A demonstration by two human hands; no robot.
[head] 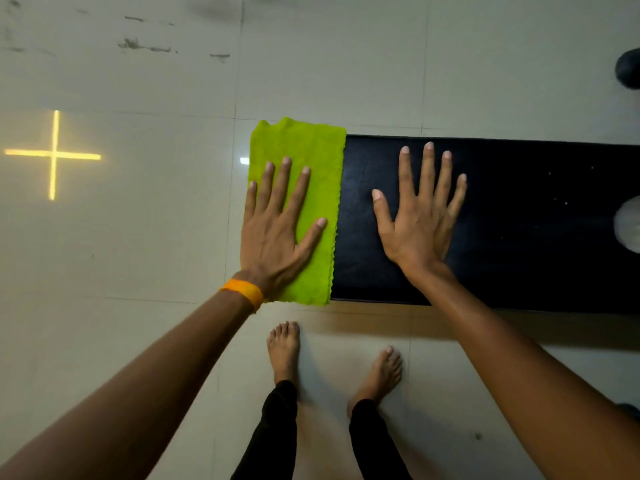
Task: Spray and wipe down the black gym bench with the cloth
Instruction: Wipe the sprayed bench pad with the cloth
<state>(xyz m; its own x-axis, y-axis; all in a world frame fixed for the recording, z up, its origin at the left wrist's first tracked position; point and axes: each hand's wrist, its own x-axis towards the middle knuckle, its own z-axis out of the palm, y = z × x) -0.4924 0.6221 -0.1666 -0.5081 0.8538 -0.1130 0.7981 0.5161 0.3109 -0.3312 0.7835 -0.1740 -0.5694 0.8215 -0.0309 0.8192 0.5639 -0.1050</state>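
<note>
Through the head camera I saw the cloth (311,150) lying flat over the left end of the table (519,220). The left hand (277,233) pressed down on the cloth with its fingers straight and spread. The right hand (419,220) lay flat on the bare table just beside the cloth, fingers spread too, holding nothing. An orange band (244,292) was on the left wrist. Two bare feet (284,344) stood on the tiled floor (138,237) near the table.
</note>
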